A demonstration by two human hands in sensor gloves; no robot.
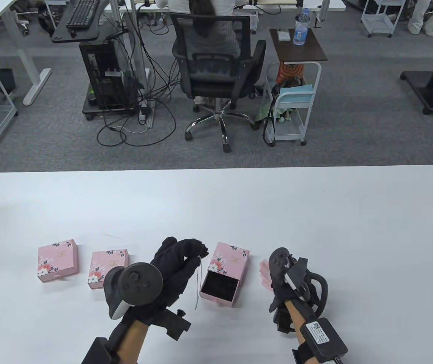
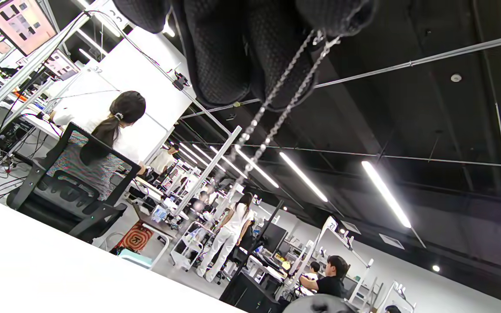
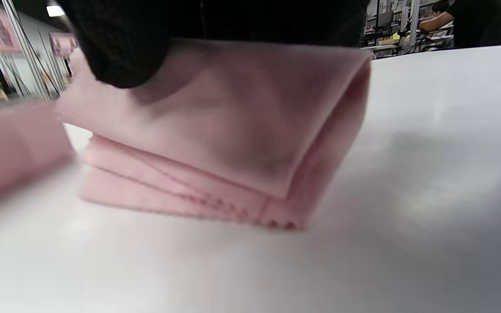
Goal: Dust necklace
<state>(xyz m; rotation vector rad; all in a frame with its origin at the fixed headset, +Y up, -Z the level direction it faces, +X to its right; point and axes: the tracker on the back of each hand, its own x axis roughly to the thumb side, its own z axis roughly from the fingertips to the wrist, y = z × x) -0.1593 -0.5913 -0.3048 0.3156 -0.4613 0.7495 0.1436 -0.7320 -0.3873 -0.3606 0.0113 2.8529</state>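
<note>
Above table (image 1: 315,212): left hand (image 1: 178,265) pinching dangling necklace (image 1: 198,282); right hand (image 1: 288,282) gripping folded pink cloth (image 3: 233,143). Risk: thin chain slipping or tangling if swung.

Grey carpet (image 1: 368,125) across upper frame. Black office chair (image 1: 216,72) top centre, occupied. PC tower (image 1: 102,72) upper left, cables trailing. White cart (image 1: 296,102) right of chair. Ceiling strip lights (image 2: 385,193).
</note>
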